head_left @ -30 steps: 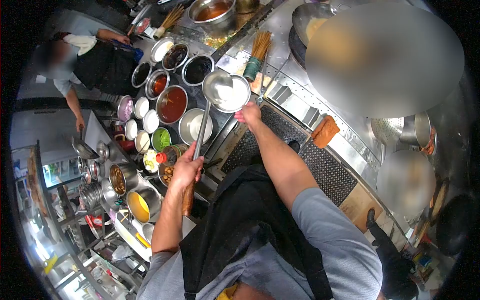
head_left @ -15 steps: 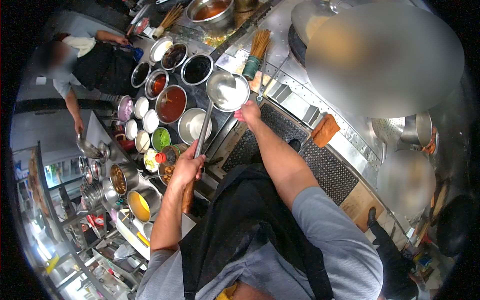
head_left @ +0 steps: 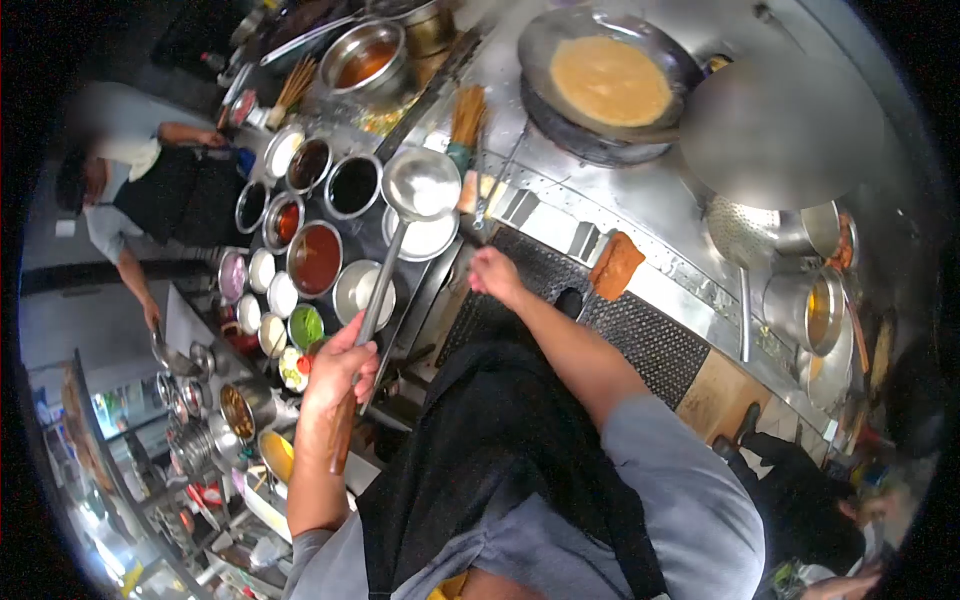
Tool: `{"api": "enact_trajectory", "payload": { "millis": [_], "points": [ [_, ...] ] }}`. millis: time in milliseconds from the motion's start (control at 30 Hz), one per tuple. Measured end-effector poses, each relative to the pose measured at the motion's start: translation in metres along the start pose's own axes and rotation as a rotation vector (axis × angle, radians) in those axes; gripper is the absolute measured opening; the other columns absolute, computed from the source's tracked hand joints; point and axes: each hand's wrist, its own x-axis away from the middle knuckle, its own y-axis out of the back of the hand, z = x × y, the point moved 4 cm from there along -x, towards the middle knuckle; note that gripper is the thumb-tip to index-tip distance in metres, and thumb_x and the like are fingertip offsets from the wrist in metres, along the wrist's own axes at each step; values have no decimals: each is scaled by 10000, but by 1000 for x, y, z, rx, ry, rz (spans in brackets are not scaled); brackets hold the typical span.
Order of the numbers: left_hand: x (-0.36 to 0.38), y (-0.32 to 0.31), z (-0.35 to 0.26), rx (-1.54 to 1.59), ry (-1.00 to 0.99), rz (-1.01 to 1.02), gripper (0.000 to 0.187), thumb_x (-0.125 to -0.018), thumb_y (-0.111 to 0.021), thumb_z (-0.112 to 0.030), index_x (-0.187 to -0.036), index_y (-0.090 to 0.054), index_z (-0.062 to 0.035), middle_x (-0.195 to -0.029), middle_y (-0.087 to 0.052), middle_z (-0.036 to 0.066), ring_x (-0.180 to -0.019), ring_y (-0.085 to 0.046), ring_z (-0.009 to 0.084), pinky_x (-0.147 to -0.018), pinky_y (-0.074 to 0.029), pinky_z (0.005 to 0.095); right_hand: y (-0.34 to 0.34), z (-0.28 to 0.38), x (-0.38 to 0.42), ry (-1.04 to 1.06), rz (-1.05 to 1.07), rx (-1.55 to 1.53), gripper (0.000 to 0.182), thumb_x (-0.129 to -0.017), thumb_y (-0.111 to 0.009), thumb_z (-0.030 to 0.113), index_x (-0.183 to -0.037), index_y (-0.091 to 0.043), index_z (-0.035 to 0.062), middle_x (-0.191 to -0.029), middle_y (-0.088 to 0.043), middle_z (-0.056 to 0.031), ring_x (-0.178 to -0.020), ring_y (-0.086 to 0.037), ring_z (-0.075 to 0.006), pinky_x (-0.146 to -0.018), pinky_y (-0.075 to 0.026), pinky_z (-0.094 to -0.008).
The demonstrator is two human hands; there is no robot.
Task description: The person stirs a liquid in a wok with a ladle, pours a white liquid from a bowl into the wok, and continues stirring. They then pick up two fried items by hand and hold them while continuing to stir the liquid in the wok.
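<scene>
My left hand [head_left: 343, 365] is closed around the wooden-ended handle of a long ladle [head_left: 421, 185]. The ladle's metal bowl hangs just over a bowl of white contents [head_left: 424, 238], partly covering it. To the right of that bowl, my right hand [head_left: 497, 276] is apart from the rim, its fingers curled in and nothing visible in them. A dark, blurred strip lies just beyond its fingers. Below the ladle handle stands a steel pot [head_left: 362, 290] with a whitish bottom.
Sauce bowls [head_left: 315, 258] and small ingredient tubs [head_left: 305, 328] crowd the left. A wok [head_left: 610, 80] with pale brown liquid sits on the stove. A bamboo brush [head_left: 466, 120], folded orange-brown cloth [head_left: 615, 266] and strainer [head_left: 742, 225] lie around. Another person [head_left: 175, 200] stands far left.
My right hand has moved away from the white bowl's rim, toward the right. The ladle stays in my left hand over that bowl. The view has shifted, showing more of the wok.
</scene>
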Motion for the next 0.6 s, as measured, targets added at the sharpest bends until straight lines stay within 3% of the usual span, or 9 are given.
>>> {"api": "enact_trajectory", "payload": {
  "millis": [100, 167, 267, 367, 433, 467, 533, 567, 600],
  "points": [
    [9, -32, -48, -26, -86, 127, 641, -887, -491, -32, -1474, -277, -180, -615, -449, 2, -369, -370, 81, -350, -315, 216, 68, -38, 56, 176, -263, 64, 154, -917, -600, 183, -926, -575, 32, -690, -619, -44, -558, -591, -118, -491, -490, -267],
    [8, -55, -78, -85, -187, 163, 651, -883, -492, -29, -1480, -258, -141, -614, -456, 5, -372, -379, 80, -348, -320, 210, 128, -80, 86, 354, -594, 259, 144, -883, -655, 170, -884, -585, 44, -672, -613, -33, -559, -577, -94, -489, -473, -254],
    [-6, -96, -124, -234, -376, 248, 666, -874, -495, -6, -1481, -231, -78, -647, -476, 11, -386, -392, 76, -352, -322, 206, 190, -56, 159, 139, -901, 254, 232, -835, -700, 211, -842, -562, 25, -710, -638, -70, -639, -607, -161, -622, -495, -314],
    [-23, -139, -165, -346, -529, 273, 665, -874, -508, -12, -1474, -223, -30, -663, -489, 12, -414, -409, 69, -364, -323, 200, 227, -56, 174, 65, -978, 284, 301, -812, -721, 233, -942, -553, 19, -745, -647, -85, -676, -618, -180, -650, -496, -312],
    [-33, -167, -190, -380, -608, 271, 644, -880, -507, -47, -1472, -254, -67, -630, -469, -7, -386, -395, 69, -352, -317, 201, 239, -57, 168, 82, -884, 232, 428, -799, -737, 258, -1069, -519, 8, -780, -653, -83, -718, -620, -177, -684, -498, -314],
    [-36, -181, -203, -396, -658, 283, 638, -883, -505, -47, -1471, -257, -67, -628, -468, -8, -387, -395, 68, -355, -318, 201, 246, -73, 153, 46, -806, 166, 650, -776, -761, 291, -1257, -462, -28, -869, -650, -111, -777, -630, -188, -705, -510, -314],
    [-45, -203, -227, -521, -761, 244, 630, -890, -502, -51, -1472, -261, -71, -622, -464, -13, -394, -397, 66, -361, -320, 203, 249, -89, 131, 94, -770, 131, 680, -786, -752, 297, -1290, -432, -30, -935, -645, -117, -823, -629, -191, -717, -508, -309],
    [-47, -214, -238, -543, -790, 210, 618, -896, -498, -50, -1470, -269, -74, -622, -463, -17, -403, -402, 64, -368, -321, 203, 241, -61, 145, 139, -825, 103, 533, -824, -704, 324, -1189, -521, -19, -884, -647, -137, -788, -632, -222, -710, -506, -328],
    [-45, -228, -247, -536, -808, 253, 612, -899, -498, -49, -1469, -274, -75, -634, -454, -19, -416, -398, 63, -378, -326, 204, 247, -71, 143, 142, -830, 100, 533, -824, -704, 324, -1189, -521, -19, -884, -647, -137, -788, -632, -222, -710, -506, -328]
  ]
}}
